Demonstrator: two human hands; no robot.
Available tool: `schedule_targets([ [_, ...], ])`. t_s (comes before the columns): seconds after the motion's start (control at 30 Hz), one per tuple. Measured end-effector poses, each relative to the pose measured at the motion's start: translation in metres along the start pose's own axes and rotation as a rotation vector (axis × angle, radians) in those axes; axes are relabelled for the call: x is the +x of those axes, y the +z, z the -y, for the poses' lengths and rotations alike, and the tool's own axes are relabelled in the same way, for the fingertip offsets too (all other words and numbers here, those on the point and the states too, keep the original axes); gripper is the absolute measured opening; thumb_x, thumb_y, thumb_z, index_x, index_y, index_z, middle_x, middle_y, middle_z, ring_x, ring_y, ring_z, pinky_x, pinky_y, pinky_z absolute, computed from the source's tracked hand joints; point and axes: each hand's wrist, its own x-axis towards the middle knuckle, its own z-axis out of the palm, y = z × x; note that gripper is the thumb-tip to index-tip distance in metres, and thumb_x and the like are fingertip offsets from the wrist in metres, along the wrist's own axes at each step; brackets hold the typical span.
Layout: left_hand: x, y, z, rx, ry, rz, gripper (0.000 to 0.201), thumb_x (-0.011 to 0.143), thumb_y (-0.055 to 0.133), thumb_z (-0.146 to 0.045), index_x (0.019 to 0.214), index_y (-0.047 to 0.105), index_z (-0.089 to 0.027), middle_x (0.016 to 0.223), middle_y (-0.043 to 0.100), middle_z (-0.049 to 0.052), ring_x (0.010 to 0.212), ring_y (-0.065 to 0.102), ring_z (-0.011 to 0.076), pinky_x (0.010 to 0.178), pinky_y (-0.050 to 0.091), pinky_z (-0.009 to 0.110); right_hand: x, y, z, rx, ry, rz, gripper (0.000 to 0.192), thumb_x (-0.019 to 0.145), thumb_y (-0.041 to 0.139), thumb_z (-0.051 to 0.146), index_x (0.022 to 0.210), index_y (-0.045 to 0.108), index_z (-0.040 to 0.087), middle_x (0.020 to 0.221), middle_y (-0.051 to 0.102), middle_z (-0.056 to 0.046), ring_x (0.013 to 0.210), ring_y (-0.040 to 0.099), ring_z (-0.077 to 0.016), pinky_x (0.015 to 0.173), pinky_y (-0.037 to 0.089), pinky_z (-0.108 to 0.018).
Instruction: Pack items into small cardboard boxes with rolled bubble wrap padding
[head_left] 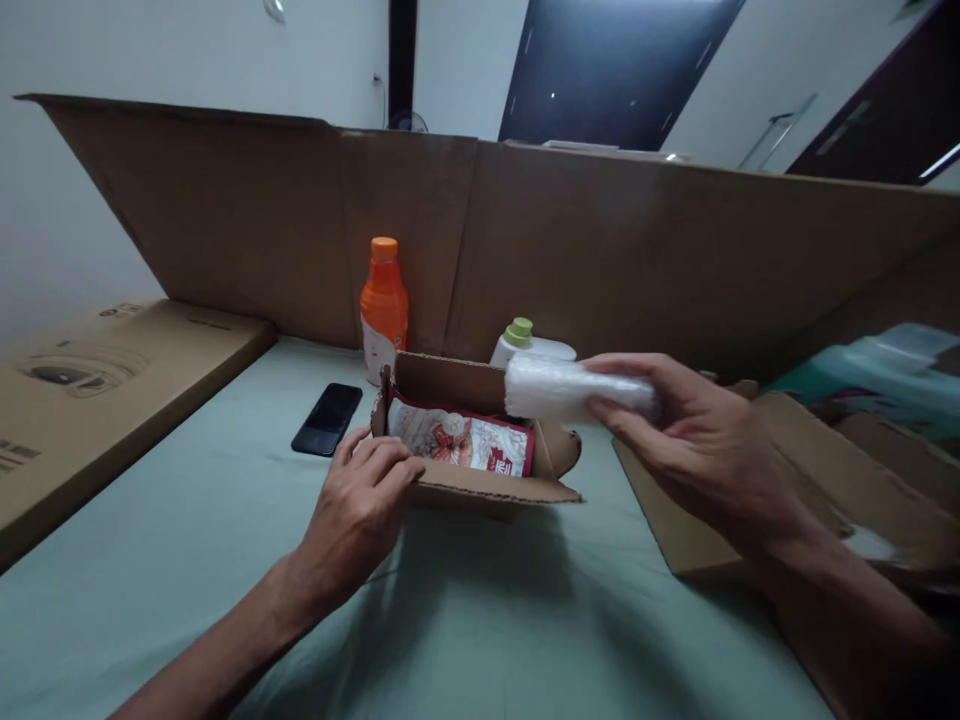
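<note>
A small open cardboard box sits on the pale green surface in front of me. Inside it lies a red and white printed packet. My left hand rests on the box's near left edge, fingers curled on the flap. My right hand grips a white plastic-wrapped roll, held level just above the box's right side.
A black phone lies left of the box. An orange bottle and a white bottle with a green cap stand behind it. Tall cardboard sheets wall the back. Flat cardboard lies left, more cardboard and a teal item right.
</note>
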Motion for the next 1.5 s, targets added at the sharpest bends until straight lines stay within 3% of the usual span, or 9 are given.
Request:
schedule_targets([
  [0.2, -0.005, -0.004, 0.001, -0.051, -0.004, 0.02, 0.023, 0.095, 0.047, -0.005, 0.109, 0.061, -0.019, 0.1, 0.071, 0.006, 0.093, 0.066, 0.0198, 0.107, 0.039, 0.052, 0.027, 0.068, -0.005, 0.187, 0.021, 0.469, 0.02, 0.082, 0.062, 0.029, 0.101, 0.066, 0.022, 0.086, 0.068, -0.001, 0.071, 0.059, -0.0157, 0.06, 0.044, -0.026],
  [0.33, 0.0, -0.006, 0.002, -0.072, -0.022, 0.041, 0.025, 0.093, 0.047, -0.004, 0.107, 0.062, -0.019, 0.097, 0.072, 0.005, 0.091, 0.066, 0.0199, 0.108, 0.038, 0.052, 0.032, 0.094, -0.012, -0.136, -0.023, 0.871, 0.003, 0.076, 0.067, 0.024, 0.078, 0.066, 0.023, 0.069, 0.065, 0.001, 0.061, 0.054, -0.0148, 0.055, 0.033, -0.026],
  [0.57, 0.012, -0.02, 0.002, -0.066, -0.036, 0.149, 0.018, 0.089, 0.054, -0.011, 0.102, 0.065, -0.019, 0.094, 0.072, 0.005, 0.088, 0.065, 0.0217, 0.109, 0.036, 0.054, 0.043, 0.095, 0.004, -0.484, -0.273, 0.921, 0.025, 0.072, 0.062, 0.01, 0.089, 0.072, 0.025, 0.074, 0.072, -0.003, 0.068, 0.062, -0.0193, 0.059, 0.033, -0.029],
  [0.77, 0.05, -0.033, -0.004, 0.025, 0.107, 0.342, 0.033, 0.081, 0.059, -0.021, 0.112, 0.065, -0.015, 0.11, 0.072, 0.013, 0.102, 0.063, 0.0304, 0.09, 0.046, 0.045, 0.049, 0.096, 0.016, -0.424, -0.279, 1.003, 0.027, 0.074, 0.062, 0.005, 0.083, 0.077, 0.026, 0.067, 0.071, -0.001, 0.064, 0.063, -0.0177, 0.059, 0.035, -0.028],
  [1.07, 0.09, -0.012, 0.008, 0.111, 0.041, 0.759, 0.025, 0.073, 0.053, -0.016, 0.09, 0.072, -0.021, 0.07, 0.072, 0.006, 0.062, 0.064, 0.0232, 0.065, 0.049, 0.034, 0.055, 0.103, -0.005, -0.086, -0.132, 1.073, 0.033, 0.068, 0.064, 0.001, 0.084, 0.08, 0.025, 0.074, 0.076, 0.003, 0.065, 0.065, -0.0163, 0.062, 0.042, -0.025],
  [1.17, 0.081, -0.023, 0.008, 0.021, 0.08, 0.569, 0.041, 0.075, 0.055, -0.016, 0.114, 0.068, -0.018, 0.098, 0.075, 0.012, 0.09, 0.069, 0.0291, 0.082, 0.054, 0.042, 0.057, 0.086, -0.002, -0.155, -0.158, 0.903, 0.033, 0.07, 0.068, 0.006, 0.096, 0.08, 0.022, 0.09, 0.079, -0.001, 0.081, 0.068, -0.0199, 0.073, 0.047, -0.029],
  [1.3, 0.025, -0.049, 0.021, -0.152, -0.068, 0.069, 0.056, 0.089, 0.059, -0.026, 0.143, 0.049, -0.022, 0.14, 0.059, 0.013, 0.13, 0.054, 0.0302, 0.109, 0.045, 0.048, 0.019, 0.017, -0.012, -0.174, -0.1, 0.356, 0.028, 0.091, 0.059, 0.028, 0.114, 0.073, 0.02, 0.114, 0.075, -0.008, 0.1, 0.067, -0.025, 0.087, 0.048, -0.038],
  [1.4, -0.027, -0.053, 0.043, -0.279, -0.49, 0.058, 0.06, 0.09, 0.063, -0.041, 0.145, 0.047, -0.024, 0.139, 0.059, 0.013, 0.125, 0.059, 0.0311, 0.104, 0.05, 0.048, -0.036, -0.01, -0.037, -0.11, 0.157, 0.069, 0.028, 0.09, 0.06, 0.047, 0.099, 0.073, 0.025, 0.093, 0.076, -0.006, 0.08, 0.069, -0.0238, 0.07, 0.053, -0.036],
  [1.5, -0.05, -0.03, 0.056, -0.496, -0.741, 0.174, 0.079, 0.086, 0.066, -0.051, 0.153, 0.035, -0.023, 0.153, 0.046, 0.017, 0.136, 0.051, 0.0348, 0.105, 0.048, 0.051, -0.079, 0.022, -0.06, 0.034, 0.288, 0.149, 0.042, 0.08, 0.068, 0.049, 0.111, 0.069, 0.022, 0.107, 0.075, -0.011, 0.091, 0.07, -0.0281, 0.069, 0.055, -0.038],
])
